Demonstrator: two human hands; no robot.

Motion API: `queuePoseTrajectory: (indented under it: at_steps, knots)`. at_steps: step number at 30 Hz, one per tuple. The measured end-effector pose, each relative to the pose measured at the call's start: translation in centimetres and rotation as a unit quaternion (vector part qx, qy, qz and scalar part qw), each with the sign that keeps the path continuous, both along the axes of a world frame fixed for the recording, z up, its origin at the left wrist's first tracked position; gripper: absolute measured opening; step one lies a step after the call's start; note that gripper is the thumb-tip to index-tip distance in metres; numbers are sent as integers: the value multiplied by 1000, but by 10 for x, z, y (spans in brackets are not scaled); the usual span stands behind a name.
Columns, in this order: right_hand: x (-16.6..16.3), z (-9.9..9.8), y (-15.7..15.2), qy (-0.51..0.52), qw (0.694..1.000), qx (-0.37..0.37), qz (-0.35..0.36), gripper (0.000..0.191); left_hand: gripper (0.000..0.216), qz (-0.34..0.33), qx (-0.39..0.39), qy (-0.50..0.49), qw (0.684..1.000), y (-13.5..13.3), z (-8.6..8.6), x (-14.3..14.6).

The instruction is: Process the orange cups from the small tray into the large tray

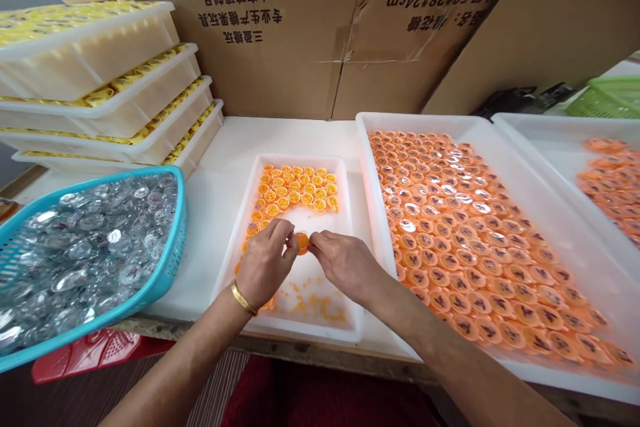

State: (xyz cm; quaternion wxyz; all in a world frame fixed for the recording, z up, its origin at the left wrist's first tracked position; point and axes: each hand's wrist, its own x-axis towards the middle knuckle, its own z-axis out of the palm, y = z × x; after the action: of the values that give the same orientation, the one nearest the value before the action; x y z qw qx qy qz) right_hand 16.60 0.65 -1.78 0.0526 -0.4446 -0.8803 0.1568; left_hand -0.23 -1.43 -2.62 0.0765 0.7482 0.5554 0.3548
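Note:
A small round orange cup is held up over a white shallow tray. My right hand pinches its right edge between thumb and fingertips. At the cup's left side, my left hand has its fingertips drawn together close to the rim; whatever they pinch is too small to make out. Rows of little orange cups with yellow-orange filling sit in the far part of the tray and down its left side, partly hidden behind my left hand. Loose orange bits are scattered on the tray's near floor.
A turquoise basket of clear shiny pieces stands left, below stacked white trays with yellow-wrapped items. To the right, a large tray holds many orange cups; another tray lies beyond. Cardboard boxes line the back.

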Motion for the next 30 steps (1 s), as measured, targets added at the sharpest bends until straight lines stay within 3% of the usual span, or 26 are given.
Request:
queuePoseTrajectory:
  at_steps: [8, 12, 14, 16, 17, 19, 21, 23, 26, 30]
  knots:
    - [17, 0, 9, 52, 997, 32, 49, 21, 3, -74, -59, -98, 991, -5, 8, 4]
    - [18, -7, 9, 179, 983, -4, 42, 17, 6, -60, -95, -135, 984, -2, 13, 4]
    - [16, -10, 7, 261, 964, -56, 5, 13, 10, -42, -107, -139, 984, -2, 14, 5]
    - [12, -10, 4, 350, 922, -154, -55, 11, 13, -20, -115, -137, 984, -3, 14, 7]
    - [10, -10, 3, 401, 886, -218, -86, 11, 14, -6, -117, -136, 984, -3, 13, 9]
    - [7, -8, 2, 504, 782, -342, -127, 16, 21, 21, -117, -139, 983, -4, 12, 13]
    - [5, -5, 2, 584, 680, -421, -139, 23, 29, 40, -106, -139, 984, -4, 11, 19]
    - [5, -2, 3, 628, 608, -464, -142, 29, 35, 48, -80, -130, 987, -4, 10, 25]
    - [5, -1, 4, 650, 570, -482, -141, 37, 38, 37, -30, -74, 996, -2, 8, 29]
    - [4, -6, 5, 637, 595, -466, -152, 34, 36, 19, -10, 21, 1000, 1, 4, 26]
